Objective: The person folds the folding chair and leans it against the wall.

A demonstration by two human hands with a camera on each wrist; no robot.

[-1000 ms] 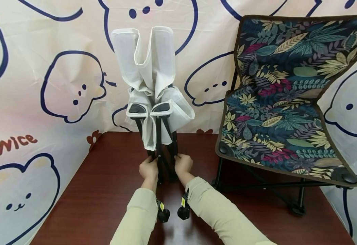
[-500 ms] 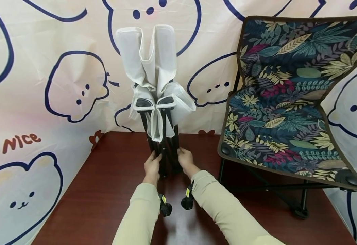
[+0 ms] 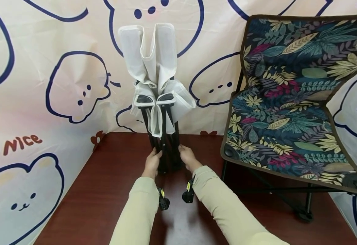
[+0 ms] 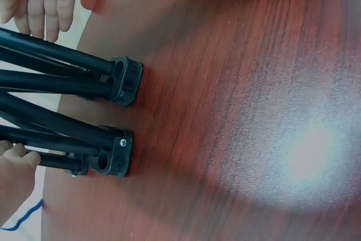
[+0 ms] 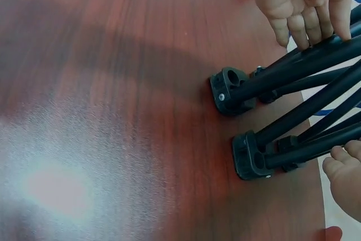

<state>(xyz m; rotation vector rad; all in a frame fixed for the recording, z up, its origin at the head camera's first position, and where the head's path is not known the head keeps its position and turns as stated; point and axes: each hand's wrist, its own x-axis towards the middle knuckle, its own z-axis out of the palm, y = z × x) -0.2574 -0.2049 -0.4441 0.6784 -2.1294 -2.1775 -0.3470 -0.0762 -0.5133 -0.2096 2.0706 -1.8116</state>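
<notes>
A folded camping chair point(image 3: 166, 71) with white cloth and black tubes stands upright on the dark red tabletop. My left hand point(image 3: 152, 163) is at its left legs; thumb and finger pinch a black tube, as the left wrist view shows at the lower left. On the other side my right hand point(image 3: 188, 156) lies against the right legs. In the left wrist view the fingers of the right hand point(image 4: 45, 1) look nearly straight, their tips at a tube. Black plastic feet point(image 5: 232, 91) of the folded chair rest on the table.
An unfolded chair point(image 3: 288, 112) with a dark leaf print stands on the right, its feet on the table point(image 3: 83, 190). Behind everything hangs a pale cloth point(image 3: 74, 78) with blue cartoon drawings.
The folded chair has shifted back toward the cloth, with both hands following it at its legs. My fingers look more stretched out than a second ago. The leaf-print chair has stayed put.
</notes>
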